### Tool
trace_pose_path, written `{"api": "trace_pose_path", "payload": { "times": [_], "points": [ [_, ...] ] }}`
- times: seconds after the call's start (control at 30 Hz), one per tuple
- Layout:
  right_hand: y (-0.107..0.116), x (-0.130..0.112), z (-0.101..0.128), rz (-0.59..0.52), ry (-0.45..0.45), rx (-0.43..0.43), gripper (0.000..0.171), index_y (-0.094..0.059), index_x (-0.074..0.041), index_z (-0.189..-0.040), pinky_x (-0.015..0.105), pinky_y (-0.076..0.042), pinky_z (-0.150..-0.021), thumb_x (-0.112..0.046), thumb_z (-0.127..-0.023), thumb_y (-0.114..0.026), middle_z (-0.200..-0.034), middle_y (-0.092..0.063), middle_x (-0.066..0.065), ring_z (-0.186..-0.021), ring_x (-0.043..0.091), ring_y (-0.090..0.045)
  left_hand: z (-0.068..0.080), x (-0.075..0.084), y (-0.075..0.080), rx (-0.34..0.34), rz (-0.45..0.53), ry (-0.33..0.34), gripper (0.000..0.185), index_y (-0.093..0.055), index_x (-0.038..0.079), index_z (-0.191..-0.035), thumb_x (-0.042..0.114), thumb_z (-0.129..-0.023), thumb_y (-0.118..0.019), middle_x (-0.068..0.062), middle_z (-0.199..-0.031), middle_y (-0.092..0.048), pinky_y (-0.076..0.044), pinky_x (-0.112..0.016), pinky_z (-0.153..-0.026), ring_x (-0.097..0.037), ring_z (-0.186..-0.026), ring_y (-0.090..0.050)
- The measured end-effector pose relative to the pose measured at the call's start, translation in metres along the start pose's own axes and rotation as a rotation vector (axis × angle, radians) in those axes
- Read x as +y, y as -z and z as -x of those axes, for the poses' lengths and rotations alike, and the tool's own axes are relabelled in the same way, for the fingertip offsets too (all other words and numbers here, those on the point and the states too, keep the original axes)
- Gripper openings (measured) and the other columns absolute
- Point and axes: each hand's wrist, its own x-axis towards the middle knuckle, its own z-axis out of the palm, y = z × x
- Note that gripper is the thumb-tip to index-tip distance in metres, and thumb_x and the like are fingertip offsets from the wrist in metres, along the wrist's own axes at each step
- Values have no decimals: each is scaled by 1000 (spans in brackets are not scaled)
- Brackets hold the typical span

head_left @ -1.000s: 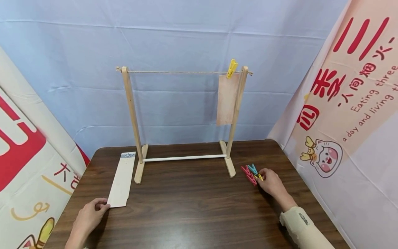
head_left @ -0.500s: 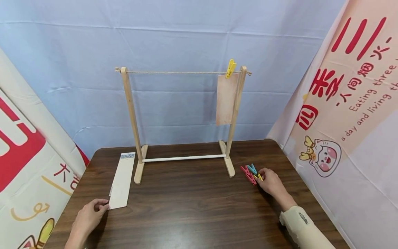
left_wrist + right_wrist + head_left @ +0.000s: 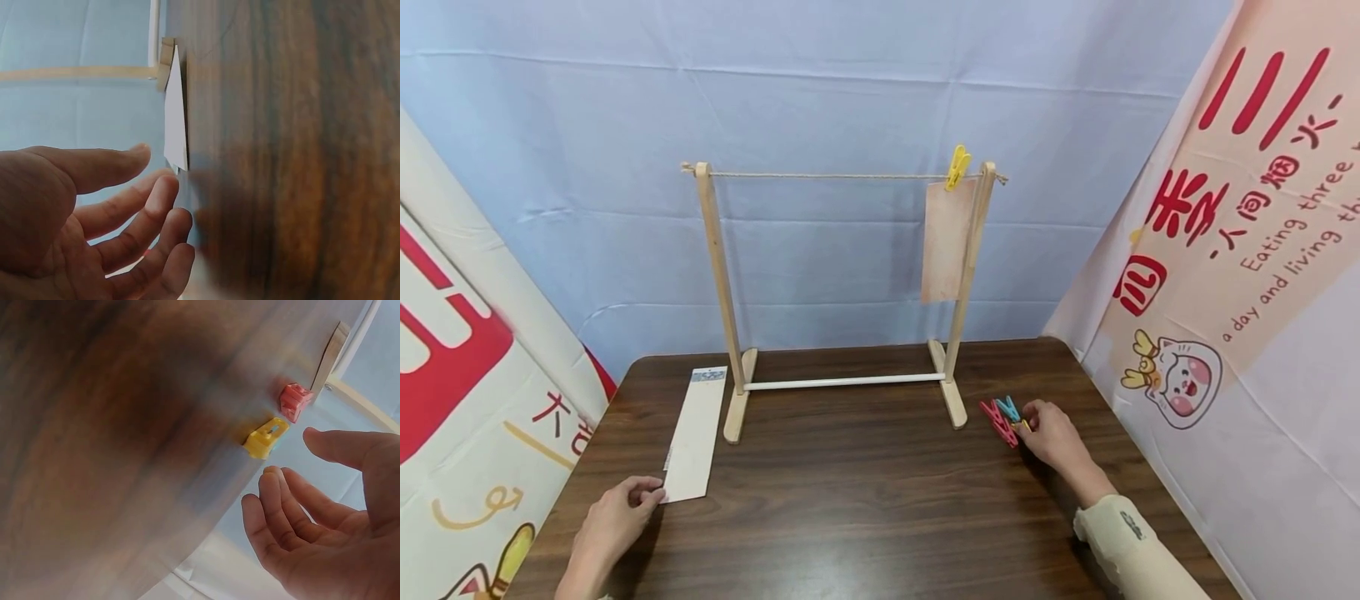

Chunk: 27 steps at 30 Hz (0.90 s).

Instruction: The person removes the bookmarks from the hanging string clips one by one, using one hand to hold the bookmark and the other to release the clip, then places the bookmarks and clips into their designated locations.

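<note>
Your left hand (image 3: 613, 521) rests open on the table (image 3: 865, 500), fingertips at the near corner of the paper strip (image 3: 694, 435). Your right hand (image 3: 1054, 433) lies relaxed, holding nothing, just beside the clothespins (image 3: 1003, 414) near the rack's (image 3: 842, 283) right foot.

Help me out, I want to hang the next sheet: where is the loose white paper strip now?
In the head view, the white paper strip lies flat on the table's left side, beside the wooden rack's left foot, its near end at the left hand.
</note>
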Motion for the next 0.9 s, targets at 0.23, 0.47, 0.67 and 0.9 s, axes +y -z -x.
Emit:
{"api": "trace_pose_path", "payload": {
  "times": [0.23, 0.47, 0.67, 0.9],
  "points": [
    [4, -4, -1, -6, 33, 13, 34, -65, 11, -121, 55, -54, -80, -10, -96, -74, -97, -64, 19, -88, 33, -62, -1, 7, 4, 14, 8, -15, 38, -72, 7, -126, 39, -106, -66, -3, -98, -68, -45, -45, -68, -26, -89, -60],
    [6, -10, -2, -16, 68, 34, 32, -65, 11, -122, 55, -55, -81, -9, -98, -74, -99, -65, 19, -89, 32, -63, 0, 14, 5, 27, 22, -56, 42, -72, 5, -128, 41, -109, -63, -12, -107, -75, -53, -57, -77, -35, -100, -70],
    [12, -18, -6, -21, 121, 78, 31, -66, 10, -121, 54, -56, -80, -8, -97, -75, -98, -66, 19, -90, 33, -64, -1, 25, 3, 36, 38, -81, 43, -70, 2, -133, 37, -110, -62, -22, -118, -75, -52, -64, -86, -47, -112, -69],
    [20, -30, -12, -21, 157, 95, 34, -66, 10, -125, 54, -56, -80, -11, -100, -74, -101, -66, 18, -90, 32, -65, -2, 42, 2, 32, 41, -113, 45, -67, 4, -140, 38, -111, -60, -25, -129, -72, -49, -71, -94, -50, -123, -65]
  ]
}}
